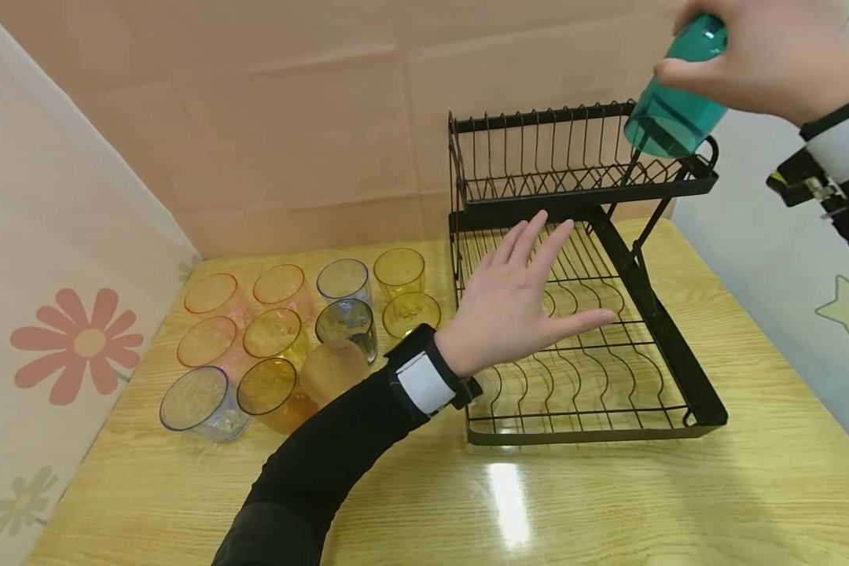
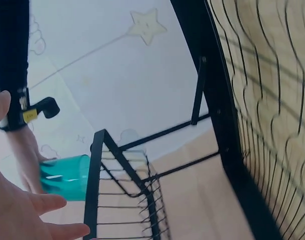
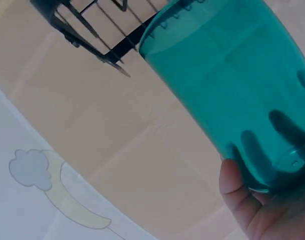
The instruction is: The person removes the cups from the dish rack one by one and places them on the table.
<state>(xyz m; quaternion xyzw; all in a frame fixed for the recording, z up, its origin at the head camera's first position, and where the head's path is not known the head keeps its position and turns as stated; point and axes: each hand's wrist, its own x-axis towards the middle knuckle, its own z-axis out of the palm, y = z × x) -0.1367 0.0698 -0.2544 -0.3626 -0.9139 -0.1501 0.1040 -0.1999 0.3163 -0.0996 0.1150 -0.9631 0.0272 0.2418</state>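
My right hand (image 1: 771, 55) grips a teal tumbler (image 1: 679, 110) near its base, its rim tilted downward. The tumbler is at the right end of the black dish rack's (image 1: 594, 436) upper tier; whether it touches the wires I cannot tell. In the right wrist view, fingers show through the teal tumbler (image 3: 217, 90). Over the lower tier, my left hand (image 1: 509, 306) is held with fingers straight and thumb spread, holding nothing. In the left wrist view, the teal tumbler (image 2: 67, 177) appears beside the rack's upper tier (image 2: 95, 190).
Left of the rack, several coloured glasses stand close together on the wooden table (image 1: 424, 503), among them a blue-rimmed glass (image 1: 205, 405) and an amber glass (image 1: 276, 393). My left sleeve (image 1: 325, 464) passes in front of a peach glass (image 1: 335, 369). A peach cloth (image 1: 290, 118) hangs behind.
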